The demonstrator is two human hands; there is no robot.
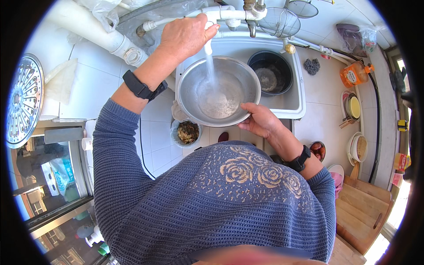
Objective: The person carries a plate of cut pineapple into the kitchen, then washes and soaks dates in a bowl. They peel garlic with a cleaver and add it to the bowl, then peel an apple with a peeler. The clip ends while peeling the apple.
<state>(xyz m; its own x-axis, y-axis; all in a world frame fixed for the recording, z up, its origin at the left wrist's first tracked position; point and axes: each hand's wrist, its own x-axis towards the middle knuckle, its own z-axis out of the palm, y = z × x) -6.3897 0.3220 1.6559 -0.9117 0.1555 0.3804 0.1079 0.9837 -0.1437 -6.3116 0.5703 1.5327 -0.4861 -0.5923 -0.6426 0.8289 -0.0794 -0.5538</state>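
Observation:
Water runs from a white plastic tap (208, 46) into a wide stainless steel basin (188, 96). My left hand (185, 34) grips the top of the tap, its fingers around the handle. With my right hand (260, 119) I hold the basin's near right rim, thumb on the edge and fingers beneath. The basin lies over the left part of a white sink (288, 102) and juts past its front edge. Shallow, rippling water covers the basin's bottom. Beside it in the sink stands a dark round pot (271, 74) with a pale patch on its bottom.
A bin (185, 133) of food scraps stands below the basin. Wire strainers (280, 22) hang behind the sink. On the right counter are a steel-wool scourer (311, 66), an orange detergent bottle (354, 74), stacked bowls (353, 107) and a wooden cutting board (361, 212).

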